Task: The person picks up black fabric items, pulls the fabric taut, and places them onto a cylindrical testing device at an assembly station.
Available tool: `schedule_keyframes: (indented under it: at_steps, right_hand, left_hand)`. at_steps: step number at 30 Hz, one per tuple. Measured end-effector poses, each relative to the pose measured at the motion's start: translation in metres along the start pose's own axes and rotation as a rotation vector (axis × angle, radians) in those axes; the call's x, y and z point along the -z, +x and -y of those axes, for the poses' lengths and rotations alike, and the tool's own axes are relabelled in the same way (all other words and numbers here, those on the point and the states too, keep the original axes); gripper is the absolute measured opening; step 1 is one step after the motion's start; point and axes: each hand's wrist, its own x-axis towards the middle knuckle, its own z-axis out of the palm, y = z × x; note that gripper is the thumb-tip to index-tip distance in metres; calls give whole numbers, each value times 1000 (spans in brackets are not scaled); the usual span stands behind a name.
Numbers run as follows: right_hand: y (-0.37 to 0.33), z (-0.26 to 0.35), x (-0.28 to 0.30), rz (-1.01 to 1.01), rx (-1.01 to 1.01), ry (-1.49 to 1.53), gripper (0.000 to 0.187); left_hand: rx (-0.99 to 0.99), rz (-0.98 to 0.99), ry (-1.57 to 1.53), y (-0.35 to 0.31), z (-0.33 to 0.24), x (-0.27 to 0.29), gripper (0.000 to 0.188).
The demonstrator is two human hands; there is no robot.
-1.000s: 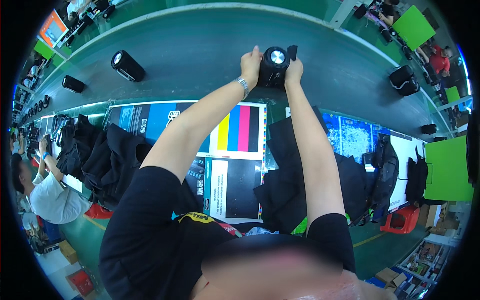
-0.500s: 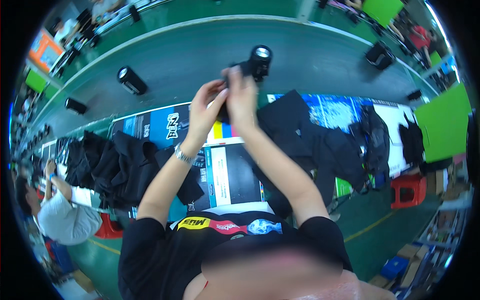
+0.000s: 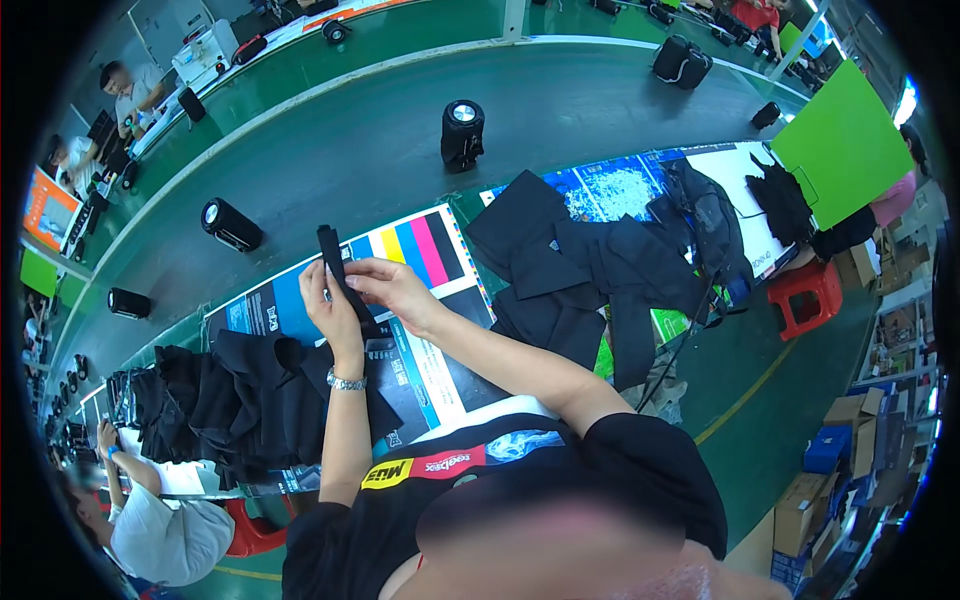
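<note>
Over the printed table cover (image 3: 440,370), my left hand (image 3: 335,308) grips a narrow black cloth piece (image 3: 333,255), its far end standing up above the fingers. My right hand (image 3: 393,290) pinches the same cloth from the right side, thumb and fingers together. What lies inside the cloth, if anything, I cannot make out. Beyond the table, a black cylindrical speaker (image 3: 462,140) with a shiny round top stands upright on the grey conveyor belt (image 3: 350,140), apart from both hands.
Crumpled black cloth (image 3: 245,390) is heaped at the left of the table. Flat black cloth pieces (image 3: 560,260) and a mesh bag (image 3: 705,215) lie to the right. More speakers (image 3: 230,225) rest on the belt. A person (image 3: 165,520) sits at left; a red stool (image 3: 805,300) stands right.
Both hands have come back from beside the speaker on the belt to over the table, bringing the black cloth. The speaker now stands apart from them. The whole view has also turned.
</note>
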Motion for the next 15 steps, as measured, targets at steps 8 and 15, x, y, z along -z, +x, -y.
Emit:
schedule_keyframes:
  at_steps: [8, 15]
  right_hand:
    - [-2, 14, 10, -50, 17, 26, 16]
    - [-5, 13, 3, 33, 73, -138, 31]
  left_hand:
    - [194, 122, -111, 4, -15, -8, 14]
    - [-164, 102, 214, 5, -11, -1, 16]
